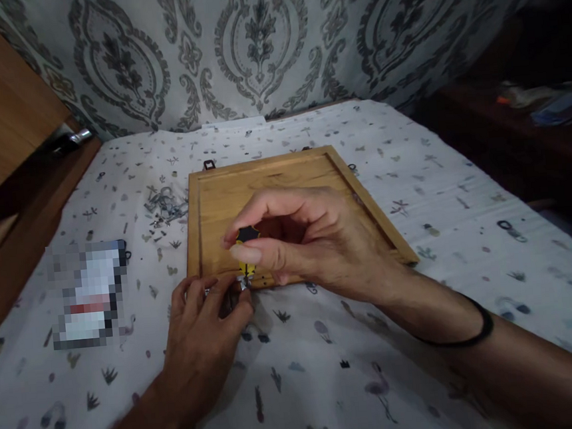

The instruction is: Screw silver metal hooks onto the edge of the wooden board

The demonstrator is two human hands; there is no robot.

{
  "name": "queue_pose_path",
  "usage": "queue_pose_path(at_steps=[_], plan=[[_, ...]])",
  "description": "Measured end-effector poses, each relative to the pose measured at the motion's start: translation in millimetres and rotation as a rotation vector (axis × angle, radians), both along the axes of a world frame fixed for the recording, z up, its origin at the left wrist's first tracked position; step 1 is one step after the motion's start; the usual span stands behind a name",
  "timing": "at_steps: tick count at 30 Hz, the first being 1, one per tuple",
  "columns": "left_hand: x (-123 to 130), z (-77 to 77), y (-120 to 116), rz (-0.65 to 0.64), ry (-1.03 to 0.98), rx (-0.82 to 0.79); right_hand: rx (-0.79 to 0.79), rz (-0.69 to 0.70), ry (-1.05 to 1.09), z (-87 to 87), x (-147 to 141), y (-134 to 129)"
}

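My right hand point(303, 240) is closed round a short yellow and black screwdriver point(247, 264), held upright with its black end up. Its lower end meets a small metal piece point(243, 282) at the near edge of a wooden panel point(267, 176). Fingers of my left hand point(205, 322) press round that metal piece, thumb and index on either side of it. The panel lies flat, with a raised frame round its border and small dark holes near the front edge.
A pile of metal hardware and screws point(165, 205) lies left of the panel. Farther left is a pixelated phone-like object point(90, 295). A wooden cabinet point(4, 85) stands at the left edge, and a patterned sheet point(380, 380) covers the surface.
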State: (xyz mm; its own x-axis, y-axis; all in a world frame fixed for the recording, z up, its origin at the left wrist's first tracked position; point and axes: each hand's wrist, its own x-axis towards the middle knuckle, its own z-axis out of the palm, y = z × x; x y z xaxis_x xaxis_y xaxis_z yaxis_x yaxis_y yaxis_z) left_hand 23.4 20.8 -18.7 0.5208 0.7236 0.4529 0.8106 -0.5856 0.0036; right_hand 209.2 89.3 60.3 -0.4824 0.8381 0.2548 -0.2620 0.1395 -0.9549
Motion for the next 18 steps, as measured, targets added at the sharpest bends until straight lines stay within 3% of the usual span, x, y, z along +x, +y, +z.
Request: queue_pose_path(at_steps=[12, 18], plan=[[1.3, 0.5, -0.8, 0.012, 0.009, 0.004, 0.029, 0.094, -0.060, 2.0, 8.6, -0.7], [0.7, -0.7, -0.3, 0.006, 0.002, 0.013, 0.030, 0.004, -0.003, 0.5, -3.1, 0.5]])
